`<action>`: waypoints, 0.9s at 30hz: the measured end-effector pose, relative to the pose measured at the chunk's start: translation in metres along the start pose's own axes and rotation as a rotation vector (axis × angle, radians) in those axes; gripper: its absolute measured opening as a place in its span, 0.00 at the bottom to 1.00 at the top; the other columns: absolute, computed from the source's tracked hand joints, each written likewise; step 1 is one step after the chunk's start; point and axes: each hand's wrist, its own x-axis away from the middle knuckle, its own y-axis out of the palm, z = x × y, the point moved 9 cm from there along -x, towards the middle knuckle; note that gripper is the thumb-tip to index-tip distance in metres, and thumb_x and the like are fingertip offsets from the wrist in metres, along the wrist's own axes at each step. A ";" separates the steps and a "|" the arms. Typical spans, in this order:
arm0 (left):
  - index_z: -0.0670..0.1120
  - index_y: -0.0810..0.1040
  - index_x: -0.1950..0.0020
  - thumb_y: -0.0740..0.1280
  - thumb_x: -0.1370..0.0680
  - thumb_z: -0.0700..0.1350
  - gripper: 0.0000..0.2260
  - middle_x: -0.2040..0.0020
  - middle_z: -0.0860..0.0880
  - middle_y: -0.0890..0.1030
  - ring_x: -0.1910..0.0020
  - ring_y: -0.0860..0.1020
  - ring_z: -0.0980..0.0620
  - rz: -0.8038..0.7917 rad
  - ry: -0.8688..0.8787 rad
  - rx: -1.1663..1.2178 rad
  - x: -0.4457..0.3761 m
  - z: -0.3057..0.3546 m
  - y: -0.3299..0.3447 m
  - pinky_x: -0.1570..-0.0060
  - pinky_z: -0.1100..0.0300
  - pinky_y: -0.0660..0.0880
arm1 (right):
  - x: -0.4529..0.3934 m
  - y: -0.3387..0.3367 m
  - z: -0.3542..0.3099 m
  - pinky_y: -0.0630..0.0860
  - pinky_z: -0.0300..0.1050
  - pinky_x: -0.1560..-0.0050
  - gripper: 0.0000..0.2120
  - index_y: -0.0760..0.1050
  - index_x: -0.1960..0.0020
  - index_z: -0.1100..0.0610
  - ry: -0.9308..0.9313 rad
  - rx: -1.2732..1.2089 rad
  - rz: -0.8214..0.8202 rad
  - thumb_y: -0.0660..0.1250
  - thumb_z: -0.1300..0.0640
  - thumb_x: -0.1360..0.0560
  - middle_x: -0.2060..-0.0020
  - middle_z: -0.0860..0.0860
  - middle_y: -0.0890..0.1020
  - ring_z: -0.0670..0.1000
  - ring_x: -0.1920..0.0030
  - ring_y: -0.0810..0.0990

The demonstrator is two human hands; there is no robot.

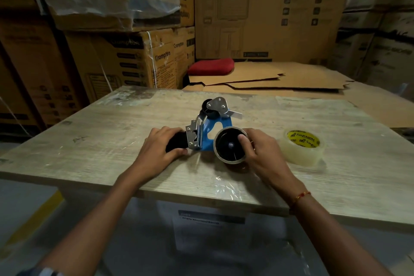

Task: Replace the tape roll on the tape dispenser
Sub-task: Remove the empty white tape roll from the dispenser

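A blue and metal tape dispenser lies on its side in the middle of the wooden table. My left hand grips its black handle. A nearly used-up roll, just a thin core ring, sits on the dispenser's black hub. My right hand holds that ring, thumb on its inner face and fingers curled round the outside. A full clear tape roll with a yellow printed core lies flat on the table to the right of my right hand.
Flattened cardboard sheets and a red cushion lie behind the table. Stacked cardboard boxes wall in the back and left. A white box with a label stands under the table's near edge.
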 end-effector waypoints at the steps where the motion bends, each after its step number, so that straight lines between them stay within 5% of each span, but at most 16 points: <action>1: 0.50 0.72 0.30 0.71 0.24 0.54 0.25 0.39 0.51 0.77 0.42 0.68 0.51 -0.004 0.004 -0.013 -0.001 -0.001 0.001 0.44 0.51 0.70 | -0.001 0.002 0.001 0.69 0.47 0.58 0.10 0.77 0.50 0.57 -0.009 0.019 0.024 0.60 0.53 0.17 0.58 0.52 0.80 0.52 0.58 0.76; 6: 0.51 0.72 0.30 0.58 0.28 0.69 0.33 0.40 0.53 0.77 0.46 0.66 0.56 -0.016 0.036 -0.099 0.001 -0.003 0.007 0.49 0.55 0.66 | 0.000 0.002 0.012 0.65 0.41 0.63 0.09 0.76 0.53 0.58 0.026 0.017 0.121 0.60 0.56 0.18 0.61 0.50 0.78 0.51 0.61 0.75; 14: 0.53 0.71 0.30 0.57 0.27 0.70 0.32 0.39 0.55 0.77 0.45 0.67 0.57 0.022 0.051 -0.128 0.001 -0.001 0.005 0.49 0.55 0.63 | 0.000 -0.002 0.011 0.68 0.48 0.65 0.12 0.71 0.60 0.56 0.036 0.080 0.150 0.61 0.54 0.18 0.66 0.52 0.78 0.54 0.65 0.76; 18: 0.53 0.71 0.29 0.61 0.24 0.65 0.27 0.36 0.54 0.77 0.39 0.68 0.53 0.037 0.052 -0.106 -0.002 -0.004 0.001 0.45 0.54 0.63 | 0.004 -0.007 0.010 0.62 0.47 0.69 0.16 0.68 0.66 0.56 0.045 0.122 0.157 0.63 0.54 0.21 0.74 0.51 0.74 0.55 0.71 0.73; 22: 0.54 0.69 0.26 0.53 0.25 0.71 0.34 0.32 0.55 0.74 0.32 0.66 0.52 -0.033 0.093 -0.134 -0.006 -0.006 0.002 0.40 0.54 0.63 | 0.003 -0.006 0.013 0.66 0.49 0.70 0.18 0.71 0.69 0.59 0.093 0.051 0.125 0.62 0.52 0.23 0.75 0.53 0.76 0.55 0.72 0.74; 27: 0.51 0.74 0.29 0.65 0.21 0.53 0.20 0.30 0.51 0.73 0.28 0.65 0.48 0.123 0.123 -0.220 -0.005 0.024 -0.013 0.32 0.46 0.66 | 0.003 -0.001 0.021 0.65 0.53 0.71 0.21 0.69 0.71 0.61 0.179 -0.088 0.061 0.57 0.49 0.24 0.75 0.56 0.77 0.54 0.72 0.71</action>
